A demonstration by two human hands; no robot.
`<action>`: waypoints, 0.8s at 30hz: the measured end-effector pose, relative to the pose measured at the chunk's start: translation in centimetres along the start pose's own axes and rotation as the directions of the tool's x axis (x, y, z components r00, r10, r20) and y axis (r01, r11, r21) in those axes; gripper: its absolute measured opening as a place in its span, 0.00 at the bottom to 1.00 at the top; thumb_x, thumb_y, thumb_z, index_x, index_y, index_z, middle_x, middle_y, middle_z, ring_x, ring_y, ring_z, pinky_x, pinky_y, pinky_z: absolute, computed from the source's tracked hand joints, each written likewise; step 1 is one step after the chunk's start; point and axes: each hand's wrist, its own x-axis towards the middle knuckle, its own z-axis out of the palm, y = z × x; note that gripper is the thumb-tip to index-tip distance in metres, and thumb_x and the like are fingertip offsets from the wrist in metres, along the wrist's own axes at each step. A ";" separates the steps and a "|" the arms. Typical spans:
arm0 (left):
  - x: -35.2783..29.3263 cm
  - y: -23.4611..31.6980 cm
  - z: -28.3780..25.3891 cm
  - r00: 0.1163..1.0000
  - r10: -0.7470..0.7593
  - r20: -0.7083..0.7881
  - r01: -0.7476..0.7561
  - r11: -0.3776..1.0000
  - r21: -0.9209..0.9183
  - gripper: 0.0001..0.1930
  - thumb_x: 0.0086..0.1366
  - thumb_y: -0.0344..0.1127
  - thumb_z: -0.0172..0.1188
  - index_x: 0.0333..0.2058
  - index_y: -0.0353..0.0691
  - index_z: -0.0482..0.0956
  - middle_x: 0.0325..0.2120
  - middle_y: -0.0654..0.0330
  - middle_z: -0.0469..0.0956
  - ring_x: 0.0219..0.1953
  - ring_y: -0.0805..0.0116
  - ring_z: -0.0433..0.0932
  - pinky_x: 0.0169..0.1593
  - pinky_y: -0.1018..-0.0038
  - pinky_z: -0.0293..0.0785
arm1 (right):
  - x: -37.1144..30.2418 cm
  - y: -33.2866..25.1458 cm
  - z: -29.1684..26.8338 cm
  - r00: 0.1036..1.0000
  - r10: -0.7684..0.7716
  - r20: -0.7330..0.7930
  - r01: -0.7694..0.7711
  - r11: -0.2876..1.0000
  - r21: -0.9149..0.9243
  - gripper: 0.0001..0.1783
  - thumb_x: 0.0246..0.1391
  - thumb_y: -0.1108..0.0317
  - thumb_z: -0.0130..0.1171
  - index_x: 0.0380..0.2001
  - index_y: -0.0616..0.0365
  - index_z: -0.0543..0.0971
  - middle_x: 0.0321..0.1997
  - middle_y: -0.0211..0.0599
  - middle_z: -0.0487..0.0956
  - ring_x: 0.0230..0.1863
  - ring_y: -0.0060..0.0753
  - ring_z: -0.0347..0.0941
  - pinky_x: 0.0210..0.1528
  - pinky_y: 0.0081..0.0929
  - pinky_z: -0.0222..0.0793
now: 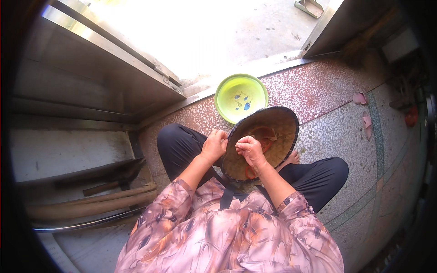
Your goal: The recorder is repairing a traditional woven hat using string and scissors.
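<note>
A wide conical hat (236, 164) stands tilted between my bent legs, its brownish inner side turned to the right and a dark edging around its rim. Red-orange cord hangs loosely inside it. Close against the outside of its left rim is my left hand (215, 144), fingers bent together; whatever they pinch is hidden. My right hand (250, 150) is in front of the hat's inner side, thumb and fingertips pressed together in a pinch. Anything between those fingertips is too small to make out.
Beyond the hat, a lime-green basin (227, 109) with blue marks in its bottom sits on the speckled floor (314, 91) by the doorway. Pink slippers (367, 123) lie to the right. Wooden poles (91, 204) are at left; a dustpan (310, 7) is outside.
</note>
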 end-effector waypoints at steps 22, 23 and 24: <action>2.3 -0.7 -0.9 0.776 -0.512 0.368 0.621 0.721 -0.307 0.07 0.55 0.36 0.61 0.28 0.38 0.77 0.18 0.63 0.76 0.14 0.77 0.69 0.16 0.79 0.65 | -1.0 -1.1 0.2 0.998 0.013 -0.058 -0.029 0.954 -0.298 0.10 0.46 0.77 0.58 0.35 0.61 0.79 0.26 0.32 0.79 0.24 0.19 0.73 0.27 0.15 0.68; 2.5 -0.6 -0.9 0.766 -0.518 0.382 0.632 0.715 -0.298 0.08 0.55 0.36 0.61 0.28 0.38 0.77 0.18 0.63 0.76 0.14 0.77 0.70 0.16 0.79 0.66 | -1.0 -1.0 0.1 0.997 0.007 -0.076 -0.031 0.949 -0.313 0.08 0.46 0.77 0.58 0.33 0.61 0.79 0.26 0.31 0.78 0.23 0.19 0.72 0.25 0.15 0.68; 2.5 -0.5 -1.0 0.755 -0.523 0.395 0.643 0.709 -0.289 0.08 0.55 0.36 0.61 0.28 0.38 0.77 0.18 0.63 0.76 0.15 0.77 0.71 0.16 0.79 0.66 | -1.0 -1.0 0.0 0.996 0.001 -0.094 -0.032 0.944 -0.329 0.07 0.46 0.77 0.58 0.31 0.61 0.79 0.25 0.31 0.78 0.22 0.19 0.72 0.24 0.15 0.68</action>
